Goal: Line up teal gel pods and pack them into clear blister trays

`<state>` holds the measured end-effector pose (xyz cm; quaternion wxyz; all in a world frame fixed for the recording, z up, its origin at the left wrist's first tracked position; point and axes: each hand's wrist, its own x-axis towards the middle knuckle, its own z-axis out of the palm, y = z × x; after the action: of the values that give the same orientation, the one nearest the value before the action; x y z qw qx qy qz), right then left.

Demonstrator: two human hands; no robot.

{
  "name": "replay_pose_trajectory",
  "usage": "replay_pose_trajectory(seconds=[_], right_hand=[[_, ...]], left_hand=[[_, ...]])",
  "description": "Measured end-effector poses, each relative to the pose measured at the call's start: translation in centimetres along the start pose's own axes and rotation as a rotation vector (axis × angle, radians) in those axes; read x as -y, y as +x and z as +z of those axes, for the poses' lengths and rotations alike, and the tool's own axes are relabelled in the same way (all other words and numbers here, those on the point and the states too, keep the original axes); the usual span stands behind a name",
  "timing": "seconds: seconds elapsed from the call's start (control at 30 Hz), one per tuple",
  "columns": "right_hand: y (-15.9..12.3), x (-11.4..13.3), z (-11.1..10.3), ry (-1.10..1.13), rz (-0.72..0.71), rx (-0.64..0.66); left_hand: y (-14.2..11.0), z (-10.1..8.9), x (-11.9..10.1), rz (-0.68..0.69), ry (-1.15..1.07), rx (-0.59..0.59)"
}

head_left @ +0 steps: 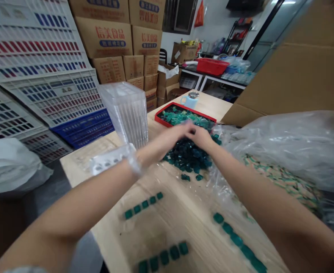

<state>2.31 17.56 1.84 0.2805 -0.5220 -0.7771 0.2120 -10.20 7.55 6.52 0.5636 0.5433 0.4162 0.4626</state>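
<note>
We seem to be in a cramped packing room or storeroom. Printed cardboard cartons [104, 38] are stacked high along the wall, with tall piles of plastic trays [41, 76] leaning beside them, and a metal shelf rack [237, 36] stands at the back. Our wooden table [167, 227] holds green pieces [186, 155] in heaps and rows, beside a big plastic bag [292, 144].

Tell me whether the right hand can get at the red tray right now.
Probably yes. The right hand sits just short of the red tray, over the heap of dark green pieces, with nothing standing between. The left hand is alongside but leaves the way free.
</note>
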Motion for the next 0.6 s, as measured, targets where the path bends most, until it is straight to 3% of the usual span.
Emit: replay_pose_trajectory(seconds=[0.03, 0.1, 0.13, 0.23, 0.33, 0.43, 0.53, 0.6], right_hand=[[-2.6, 0.1, 0.3, -0.008, -0.02, 0.08], [-8.2, 0.6, 1.2, -0.011, -0.168, 0.366], [-11.0, 1.1, 1.8, -0.016, -0.271, 0.533], [-18.3, 3.0, 3.6, -0.05, -0.328, 0.662], [-22.7, 4.7, 5.4, -0.151, -0.239, 0.586], [-24.2, 5.3, 6.2, -0.293, -0.234, 0.465], [-24.6, 5.8, 5.0, -0.385, -0.21, 0.305], [-25.7, 6.8, 2.5, -0.402, -0.225, 0.165]], left_hand=[[-4.1, -0.1, 0.9, 0.016, 0.213, 0.04], [-11.8, -0.8, 3.6, -0.001, 0.634, 0.081], [-14.9, -1.3, 5.2, -0.018, 0.811, 0.04], [-20.7, -2.6, 9.6, -0.016, 1.156, -0.039], [-22.2, -3.1, 11.8, 0.078, 1.299, -0.032], [-22.0, -3.0, 12.0, 0.223, 1.305, 0.004], [-22.1, -2.3, 10.2, 0.347, 1.214, -0.064], [-23.0, -1.1, 7.9, 0.32, 1.126, -0.093]])
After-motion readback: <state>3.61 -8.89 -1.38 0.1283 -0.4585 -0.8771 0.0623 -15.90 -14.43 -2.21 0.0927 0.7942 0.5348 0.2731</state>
